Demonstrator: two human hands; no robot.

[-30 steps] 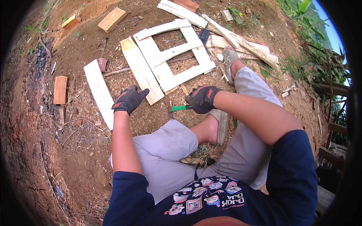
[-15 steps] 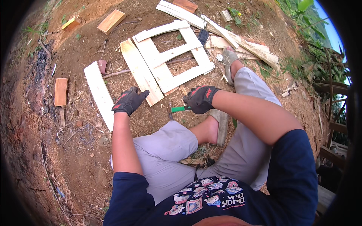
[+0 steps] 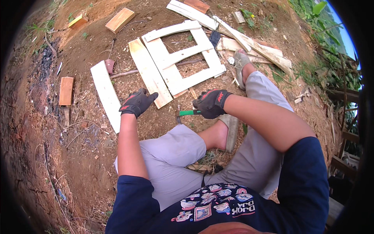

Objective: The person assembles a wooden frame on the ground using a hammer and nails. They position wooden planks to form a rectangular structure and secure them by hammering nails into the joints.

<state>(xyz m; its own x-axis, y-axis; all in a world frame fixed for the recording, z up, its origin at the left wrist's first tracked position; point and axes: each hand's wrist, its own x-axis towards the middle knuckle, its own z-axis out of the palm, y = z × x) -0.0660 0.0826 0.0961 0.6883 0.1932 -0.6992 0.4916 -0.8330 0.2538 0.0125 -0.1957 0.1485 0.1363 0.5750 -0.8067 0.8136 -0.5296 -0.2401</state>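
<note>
In a black glove, my right hand (image 3: 210, 103) grips the green handle of a hammer (image 3: 189, 112). Its metal head is on the left side, just above my bent knee. My gloved left hand (image 3: 137, 102) is beside a pale plank (image 3: 104, 91), its thumb stretched away from the fingers; the fingertips are partly hidden, and I see nothing held. Beyond it a second board (image 3: 150, 74) lies along the left side of a wooden frame (image 3: 183, 52), built from pale slats with two openings. Both are on the ground.
Loose wooden blocks (image 3: 66, 91) lie at the left, with another block (image 3: 120, 20) farther off. Long offcuts (image 3: 253, 45) are piled beside my shoe (image 3: 241, 67) at the far right. A stick (image 3: 124, 73) runs between the boards. Wood chips litter the soil; plants (image 3: 331, 35) grow at the right.
The ground and boards have shifted slightly right and up in the view. Both hands keep nearly the same pose, and the hammer stays in my right hand.
</note>
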